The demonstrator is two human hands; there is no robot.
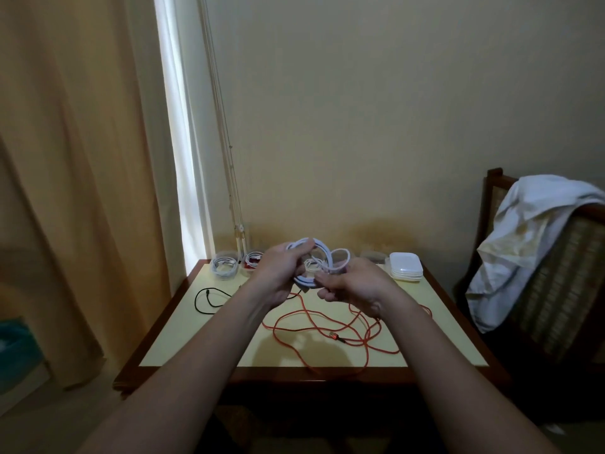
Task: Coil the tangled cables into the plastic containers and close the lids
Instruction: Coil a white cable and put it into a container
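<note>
Head view: A person is reaching both bare forearms out over a pale yellow table (pixel 183 332) with a dark wooden edge. The left hand (pixel 278 276) is gripping a coil of white cable (pixel 324 247), its fingers (pixel 296 257) curling round the upper left of the loops. The right hand (pixel 353 286) is holding the right side of the same coil, its fingers (pixel 329 293) curled in and pinching the strands. The coil is being held in the air above the far half of the table, between the two hands.

Below the hands, a long orange cable (pixel 327 326) is lying in loose tangles across the table. A black cable (pixel 209 298) is lying in a loop to the left. At the far left edge, two clear plastic containers are standing side by side, the left container (pixel 224 265) holding a coiled white cable, the right container (pixel 253 260) something red and white. At the far right, a stack of white lids (pixel 406 265) is sitting.

A chair (pixel 556 290) draped with a white cloth (pixel 530 231) is standing to the right; a tan curtain (pixel 82 158) is hanging at left.
</note>
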